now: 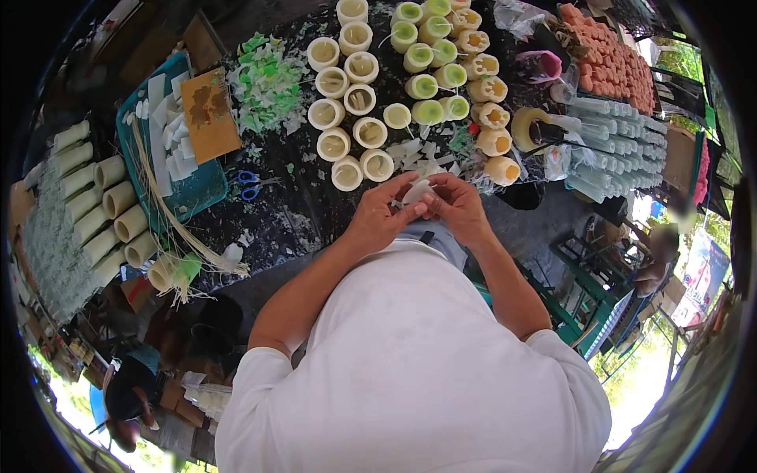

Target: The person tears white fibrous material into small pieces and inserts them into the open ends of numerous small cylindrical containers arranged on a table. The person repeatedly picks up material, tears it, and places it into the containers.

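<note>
My left hand (380, 214) and my right hand (460, 208) meet at the near edge of a dark table, close to my body. Between their fingertips is a small white, wax-like piece (417, 191), pinched from both sides. The fingers partly cover it, so its full shape is hidden. Just beyond the hands lie loose white scraps (426, 162). Ahead and to the left stand several cream hollow candle cups (333, 146). Farther right are cups with green insides (426, 112), some with white wicks sticking out, and scalloped cups with yellowish insides (494, 143).
At left, a teal tray (211, 189) holds white strips and a brown-stained board (210, 114); long pale strands (175, 219) hang over it. Blue-handled scissors (249, 186) lie nearby. Green shavings (264, 87) are heaped behind. Frosted rods (615, 150) and orange blocks (611, 59) are stacked right.
</note>
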A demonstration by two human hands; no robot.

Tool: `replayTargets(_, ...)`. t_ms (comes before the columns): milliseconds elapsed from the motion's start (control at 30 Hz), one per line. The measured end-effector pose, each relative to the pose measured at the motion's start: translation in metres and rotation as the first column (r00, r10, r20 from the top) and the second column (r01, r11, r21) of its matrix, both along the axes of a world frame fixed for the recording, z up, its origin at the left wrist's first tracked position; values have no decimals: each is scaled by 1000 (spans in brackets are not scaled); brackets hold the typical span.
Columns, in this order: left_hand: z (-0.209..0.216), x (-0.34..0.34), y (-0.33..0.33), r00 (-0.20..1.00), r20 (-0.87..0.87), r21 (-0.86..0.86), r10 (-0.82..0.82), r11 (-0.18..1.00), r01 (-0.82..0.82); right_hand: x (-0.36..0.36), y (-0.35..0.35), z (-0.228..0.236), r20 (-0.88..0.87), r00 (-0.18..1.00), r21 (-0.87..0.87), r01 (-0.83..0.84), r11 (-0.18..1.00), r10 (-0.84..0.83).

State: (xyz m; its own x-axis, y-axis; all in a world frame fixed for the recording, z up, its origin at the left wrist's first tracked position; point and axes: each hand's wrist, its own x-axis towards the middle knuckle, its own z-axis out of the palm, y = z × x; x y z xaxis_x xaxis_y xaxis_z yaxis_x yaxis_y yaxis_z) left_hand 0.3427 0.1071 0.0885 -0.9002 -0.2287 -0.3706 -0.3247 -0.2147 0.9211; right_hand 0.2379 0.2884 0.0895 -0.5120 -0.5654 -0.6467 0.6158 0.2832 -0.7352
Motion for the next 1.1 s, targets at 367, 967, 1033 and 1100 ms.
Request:
replayTargets(367,-28,61,-48,993,98,116,71,990,-82,23,-2,-26,-51,991,104,-117,988,123)
replayTargets(967,-7,14,-83,989,-134,-445,-65,896,-2,2,-90,29,-357,906,128,-194,973,228)
replayTargets(1033,-8,2,-92,990,-135,-549,-50,835,-33,-7,-104,31,-425,878,171,-163,972,222)
replayTargets(1100,-8,-16,-103,992,-128,-576,-17,815,-60,-17,-118,26,-459,866,198,-119,973,199)
